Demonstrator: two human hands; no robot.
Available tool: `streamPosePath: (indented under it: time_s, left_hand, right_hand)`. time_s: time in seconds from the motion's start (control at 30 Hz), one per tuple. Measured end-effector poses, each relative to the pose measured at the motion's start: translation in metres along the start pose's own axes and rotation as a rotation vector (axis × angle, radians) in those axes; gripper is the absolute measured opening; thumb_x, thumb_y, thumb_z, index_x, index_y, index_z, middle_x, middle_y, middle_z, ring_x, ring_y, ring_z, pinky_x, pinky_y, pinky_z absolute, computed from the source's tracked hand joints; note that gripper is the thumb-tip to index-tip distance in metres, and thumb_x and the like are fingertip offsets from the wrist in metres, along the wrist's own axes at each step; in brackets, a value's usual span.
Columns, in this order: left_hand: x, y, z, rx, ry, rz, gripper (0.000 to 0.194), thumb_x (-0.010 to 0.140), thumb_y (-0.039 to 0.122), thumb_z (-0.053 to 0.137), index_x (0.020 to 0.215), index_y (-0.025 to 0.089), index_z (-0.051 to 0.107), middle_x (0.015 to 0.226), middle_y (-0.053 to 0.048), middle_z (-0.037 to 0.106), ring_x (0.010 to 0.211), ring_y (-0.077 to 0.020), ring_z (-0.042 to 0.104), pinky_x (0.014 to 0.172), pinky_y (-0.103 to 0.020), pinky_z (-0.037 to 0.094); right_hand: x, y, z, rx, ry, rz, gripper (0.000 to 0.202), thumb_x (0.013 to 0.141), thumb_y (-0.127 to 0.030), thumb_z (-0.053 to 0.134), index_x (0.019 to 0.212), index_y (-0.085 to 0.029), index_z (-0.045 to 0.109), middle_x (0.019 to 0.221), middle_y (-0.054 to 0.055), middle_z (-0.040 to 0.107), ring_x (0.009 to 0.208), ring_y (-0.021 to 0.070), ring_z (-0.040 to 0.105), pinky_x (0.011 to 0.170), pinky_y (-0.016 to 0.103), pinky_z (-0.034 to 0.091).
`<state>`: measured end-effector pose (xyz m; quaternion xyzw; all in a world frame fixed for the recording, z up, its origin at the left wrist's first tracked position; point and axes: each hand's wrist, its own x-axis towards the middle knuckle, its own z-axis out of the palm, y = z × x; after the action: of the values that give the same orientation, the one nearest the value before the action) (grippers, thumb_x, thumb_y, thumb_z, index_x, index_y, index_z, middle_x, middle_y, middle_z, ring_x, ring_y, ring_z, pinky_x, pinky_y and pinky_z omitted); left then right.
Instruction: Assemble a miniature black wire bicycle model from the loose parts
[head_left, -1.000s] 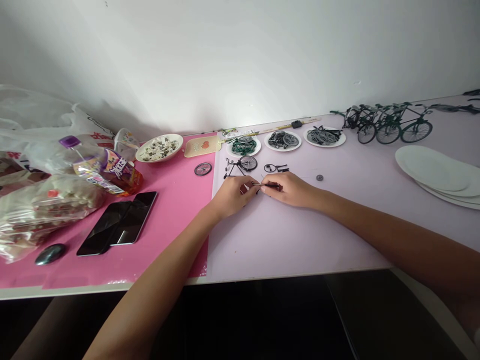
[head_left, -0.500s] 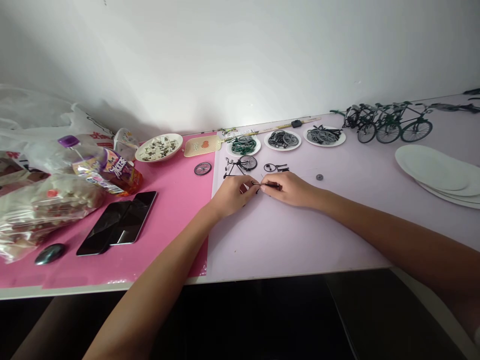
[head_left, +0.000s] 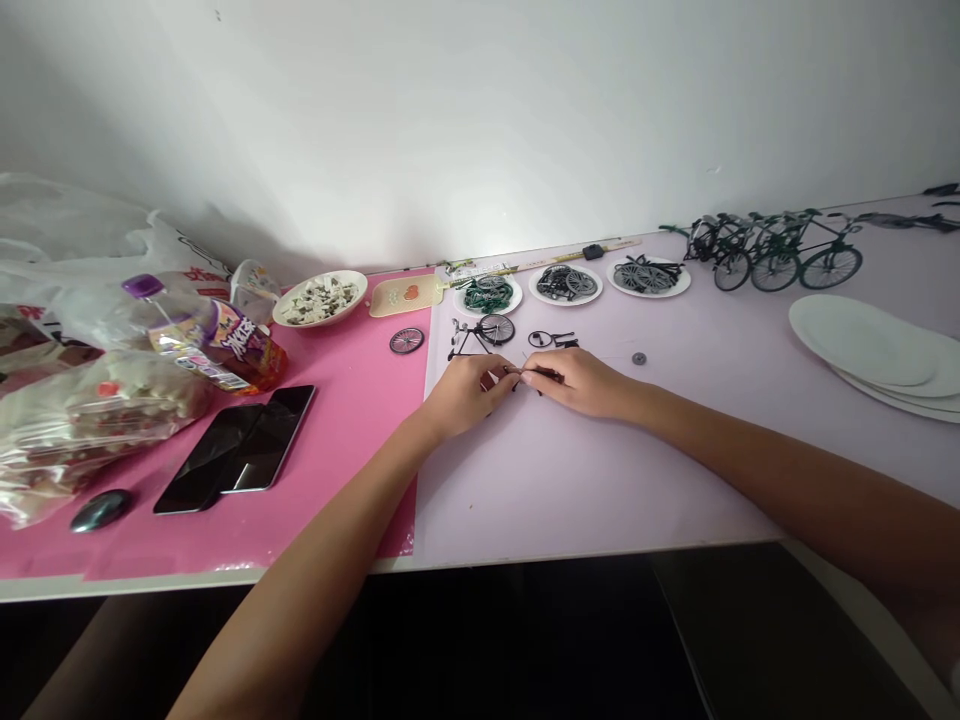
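My left hand and my right hand meet fingertip to fingertip over the pale table. Between them they pinch a small, thin dark bicycle part, mostly covered by the fingers. Just beyond my left hand lies a partly built black model bicycle with one wheel showing. Small black parts, one of them ring-shaped, rest behind my right hand. A loose spoked wheel lies to the left on the pink mat, and a small grey disc is to the right.
Along the wall stand plates of green parts, black parts and grey parts. Assembled model bicycles and stacked white plates are at right. A bottle, phones and a bowl occupy the left.
Both hands keep nearly the same pose and place, fingertips together on the small part. The view has shifted slightly; nothing else visibly moves.
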<state>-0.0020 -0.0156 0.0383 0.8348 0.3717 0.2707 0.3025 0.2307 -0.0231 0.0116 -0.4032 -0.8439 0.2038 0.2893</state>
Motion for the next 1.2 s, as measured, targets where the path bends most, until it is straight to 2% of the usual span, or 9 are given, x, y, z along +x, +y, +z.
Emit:
streamPosePath:
  time_s: [0.13,0.27,0.47,0.6,0.83,1.2]
  left_hand:
    - [0.0,0.0,0.0,-0.015,-0.012,-0.001,0.026,0.099,0.034,0.059,0.098,0.017,0.079,0.084,-0.005,0.077,0.064,-0.0137,0.062,0.063,-0.025,0.051]
    - [0.0,-0.001,0.0,0.002,-0.005,0.008,0.031,0.103,0.038,0.056,0.096,0.017,0.077,0.08,-0.004,0.075,0.064,-0.0136,0.06,0.065,-0.025,0.049]
    - [-0.001,-0.001,-0.001,0.029,0.025,0.035,0.042,0.109,0.043,0.045,0.093,0.016,0.073,0.067,-0.001,0.065,0.062,-0.0146,0.058,0.066,-0.026,0.047]
    - [-0.002,-0.001,-0.001,0.014,0.055,0.033,0.04,0.109,0.039,0.043,0.097,0.016,0.074,0.075,-0.003,0.07,0.065,-0.0145,0.061,0.068,-0.026,0.05]
    - [0.001,-0.01,0.003,-0.014,0.189,0.091,0.044,0.108,0.052,0.051,0.107,0.016,0.077,0.094,-0.01,0.076,0.065,-0.0143,0.065,0.064,-0.027,0.053]
    - [0.002,-0.014,0.004,-0.042,0.301,0.121,0.044,0.102,0.056,0.064,0.105,0.017,0.082,0.098,-0.012,0.079,0.067,-0.0146,0.069,0.068,-0.029,0.059]
  right_hand:
    - [0.0,0.003,0.0,0.023,-0.017,0.046,0.033,0.109,-0.037,0.047,0.08,-0.022,0.055,0.074,0.0,0.061,0.069,0.0169,0.053,0.068,0.03,0.038]
    - [-0.001,0.004,0.0,0.052,-0.03,0.076,0.033,0.109,-0.036,0.046,0.079,-0.023,0.049,0.07,-0.002,0.056,0.066,0.0162,0.052,0.067,0.03,0.038]
    - [-0.001,0.004,0.001,0.067,-0.007,0.065,0.035,0.11,-0.04,0.045,0.081,-0.023,0.052,0.071,-0.002,0.057,0.066,0.0163,0.052,0.066,0.03,0.038]
    - [-0.001,0.002,0.001,0.072,0.018,0.058,0.036,0.11,-0.042,0.046,0.082,-0.023,0.055,0.071,-0.001,0.057,0.067,0.0166,0.052,0.066,0.03,0.039]
    - [-0.001,0.0,0.002,0.07,0.032,0.028,0.031,0.108,-0.04,0.052,0.085,-0.022,0.061,0.077,0.0,0.064,0.068,0.0169,0.055,0.068,0.031,0.04]
    - [-0.001,-0.002,0.003,0.069,0.108,-0.008,0.033,0.109,-0.041,0.048,0.091,-0.021,0.066,0.072,0.0,0.065,0.062,0.0155,0.053,0.065,0.03,0.039]
